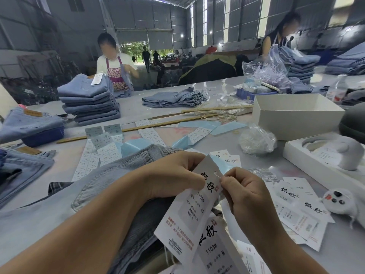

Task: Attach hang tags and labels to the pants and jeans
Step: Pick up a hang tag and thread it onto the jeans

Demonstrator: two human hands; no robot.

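Left hand (175,176): fingers curled, pinching the white hang tag (194,202) at its upper left edge.
Right hand (244,191): fingertips pinched on a thin white string (217,173) at the tag's hole.
Grey jeans (122,175): lying directly beneath the tag.
Loose tags (298,210): right of the tag.
Folded jeans stack (88,99): far beyond the tag, left.

Threading a hang tag over grey jeans

Your left hand (177,175) is gripping the white hang tag (194,202) by its edge while your right hand (243,192) is pinching a thin string (217,173) at its hole, above grey jeans (122,175) lying on the tabletop (345,252).
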